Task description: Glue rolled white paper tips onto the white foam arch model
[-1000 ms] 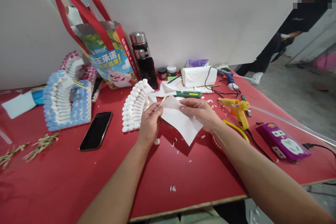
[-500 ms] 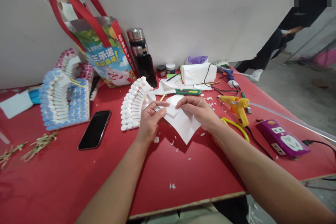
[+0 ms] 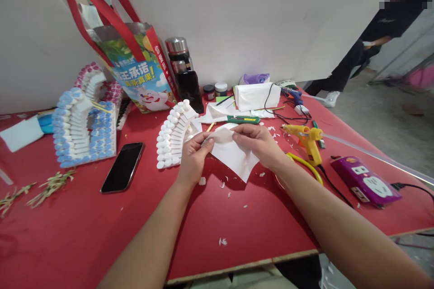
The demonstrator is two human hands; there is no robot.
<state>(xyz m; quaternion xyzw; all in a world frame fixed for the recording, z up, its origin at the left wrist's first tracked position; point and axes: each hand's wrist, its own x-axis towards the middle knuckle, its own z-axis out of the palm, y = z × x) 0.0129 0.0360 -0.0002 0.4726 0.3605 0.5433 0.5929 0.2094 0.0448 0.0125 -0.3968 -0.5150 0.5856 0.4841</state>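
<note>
A white sheet of thin paper (image 3: pixel 234 156) is stretched between my two hands above the red table, one corner hanging toward me. My left hand (image 3: pixel 194 156) pinches its left edge between thumb and fingers. On the other side, my right hand (image 3: pixel 256 142) grips the upper right part, fingers closed on it. Just left of my left hand lies a curved fan of white cotton swabs (image 3: pixel 171 133). A green utility knife (image 3: pixel 242 119) rests behind the paper. White paper scraps (image 3: pixel 223 185) lie scattered below and around my hands.
To the right are a yellow glue gun (image 3: pixel 307 140) and a purple power strip (image 3: pixel 368 180) with cords. At left sit a phone (image 3: pixel 122 167) and blue-tipped swabs (image 3: pixel 76 131). A shopping bag (image 3: pixel 144 74) and bottle (image 3: pixel 178 52) stand behind. A person (image 3: pixel 359 58) stands beyond the table.
The folded upper part of the paper has been opened out into a smoother single surface. Both hands stay nearly in place, still holding it.
</note>
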